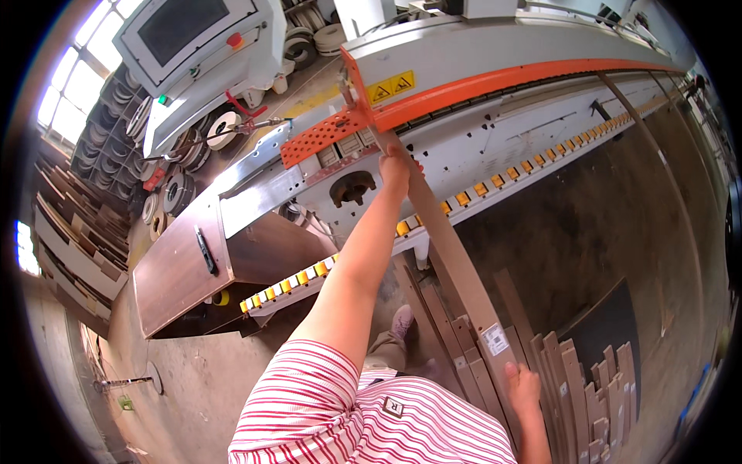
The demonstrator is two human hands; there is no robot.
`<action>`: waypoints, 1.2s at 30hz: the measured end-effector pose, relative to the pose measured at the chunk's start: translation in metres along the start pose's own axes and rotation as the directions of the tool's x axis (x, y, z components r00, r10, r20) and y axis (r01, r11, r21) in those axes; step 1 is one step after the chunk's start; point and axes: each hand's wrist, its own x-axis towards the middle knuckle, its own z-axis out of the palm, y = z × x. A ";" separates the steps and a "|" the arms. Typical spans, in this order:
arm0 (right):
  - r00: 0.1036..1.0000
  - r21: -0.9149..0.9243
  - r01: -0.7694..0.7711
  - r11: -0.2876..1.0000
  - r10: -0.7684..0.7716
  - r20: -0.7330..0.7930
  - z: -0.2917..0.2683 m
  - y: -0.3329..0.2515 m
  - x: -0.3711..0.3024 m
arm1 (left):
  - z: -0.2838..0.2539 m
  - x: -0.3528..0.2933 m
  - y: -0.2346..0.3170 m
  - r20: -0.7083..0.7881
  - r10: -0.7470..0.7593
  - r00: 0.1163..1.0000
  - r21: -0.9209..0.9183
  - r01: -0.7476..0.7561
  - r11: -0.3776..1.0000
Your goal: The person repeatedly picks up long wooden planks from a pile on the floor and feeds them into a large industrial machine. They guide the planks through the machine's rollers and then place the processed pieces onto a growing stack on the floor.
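Note:
A long, narrow brown board (452, 251) slants from the machine down toward my right side, with a white label (495, 339) near its lower end. My left hand (396, 168) is closed around its far end, right beside the orange guard of a large grey edge-banding machine (479, 42). At the board's near end, below the label, my right hand (523, 387) grips the edge with its thumb on top. The fingers beneath the board are partly hidden. Yellow rollers (481, 189) line the machine's support rail, and the board crosses over them.
Several narrow brown strips (568, 379) stand together at the lower right, close to my right hand. A black-handled cutter (205, 250) lies on a brown cabinet (178, 263) at the left. Behind it stands a control panel (182, 39). Rolls of edging (179, 192) fill racks beyond.

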 end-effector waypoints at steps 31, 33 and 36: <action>0.985 -0.169 -0.135 0.976 0.113 -0.131 0.248 0.187 0.005 | -0.200 -0.261 -0.135 0.465 -0.613 0.638 0.873 -0.216 0.437; 0.984 -0.121 -0.029 0.992 0.007 -0.179 0.193 0.141 -0.006 | -0.178 -0.275 -0.150 0.457 -0.639 0.618 0.828 -0.033 0.560; 0.949 -0.004 0.151 0.989 -0.146 -0.279 0.118 0.067 -0.015 | -0.124 -0.308 -0.159 0.423 -0.666 0.615 0.716 0.223 0.661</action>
